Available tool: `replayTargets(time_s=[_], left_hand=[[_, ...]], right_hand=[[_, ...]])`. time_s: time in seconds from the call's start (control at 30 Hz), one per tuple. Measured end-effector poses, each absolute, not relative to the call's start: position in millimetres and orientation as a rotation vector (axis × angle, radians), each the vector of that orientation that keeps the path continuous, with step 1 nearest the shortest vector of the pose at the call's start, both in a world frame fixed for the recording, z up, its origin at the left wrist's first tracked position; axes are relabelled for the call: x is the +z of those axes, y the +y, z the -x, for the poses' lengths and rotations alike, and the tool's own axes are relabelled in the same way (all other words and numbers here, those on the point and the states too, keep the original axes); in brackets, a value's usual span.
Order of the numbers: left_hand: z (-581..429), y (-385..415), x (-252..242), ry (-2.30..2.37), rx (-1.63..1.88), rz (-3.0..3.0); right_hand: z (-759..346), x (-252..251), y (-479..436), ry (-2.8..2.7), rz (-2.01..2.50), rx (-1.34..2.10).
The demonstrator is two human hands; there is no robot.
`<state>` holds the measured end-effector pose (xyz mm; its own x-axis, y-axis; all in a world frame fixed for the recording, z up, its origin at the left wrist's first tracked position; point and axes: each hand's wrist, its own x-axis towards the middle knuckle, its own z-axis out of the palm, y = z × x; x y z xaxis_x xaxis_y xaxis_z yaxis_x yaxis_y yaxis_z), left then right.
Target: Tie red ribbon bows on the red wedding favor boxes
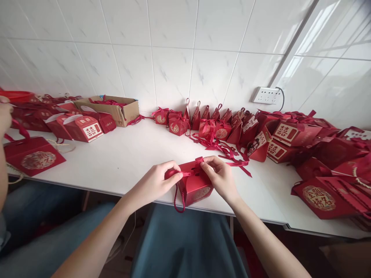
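Observation:
A small red gift box (pixel 196 187) with a gold round emblem sits at the table's front edge before me. Across its top runs a red ribbon (pixel 188 173), looped near the middle. My left hand (pixel 165 177) pinches one part of the ribbon at the box's left side. On the right, my right hand (pixel 218 173) closes thumb and fingers on the ribbon over the box top, partly covering the box's right side. A dark red twisted cord (pixel 179 206) hangs from the box's left end, over the table edge.
Loose red ribbons (pixel 216 146) lie behind the box, near a row of small boxes (pixel 179 124). Stacked red boxes (pixel 298 133) fill the right side. At left are a cardboard carton (pixel 127 112), more boxes (pixel 84 129) and another person's arm (pixel 3 154). A power strip (pixel 266 95) is on the wall.

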<state>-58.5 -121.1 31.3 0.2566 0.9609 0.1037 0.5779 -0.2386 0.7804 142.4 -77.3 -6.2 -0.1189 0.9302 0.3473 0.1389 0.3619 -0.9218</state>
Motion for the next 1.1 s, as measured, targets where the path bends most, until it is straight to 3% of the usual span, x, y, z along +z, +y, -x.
replayTargets(time_s=[0.4,0.7,0.93,1.1], left_hand=[[62.9,-130.5,14.8,1.456,0.817,-1.819],[66.2,-124.2,9.2,1.386,0.805,-1.735],[62.7,-111.1,3.1,1.364,0.772,-1.686],[61.6,-108.7,-1.6,1.297,0.776,-1.532]], right_hand=[[-148.8,-4.9,-86.0,-1.53,0.928,0.949],[-192.7,10.3,-103.9,-1.717,1.204,0.998],[-187.2,1.2,-81.8,-1.894,1.291,1.314],[-179.8,-4.4,-79.7,-2.011,1.207,1.314]])
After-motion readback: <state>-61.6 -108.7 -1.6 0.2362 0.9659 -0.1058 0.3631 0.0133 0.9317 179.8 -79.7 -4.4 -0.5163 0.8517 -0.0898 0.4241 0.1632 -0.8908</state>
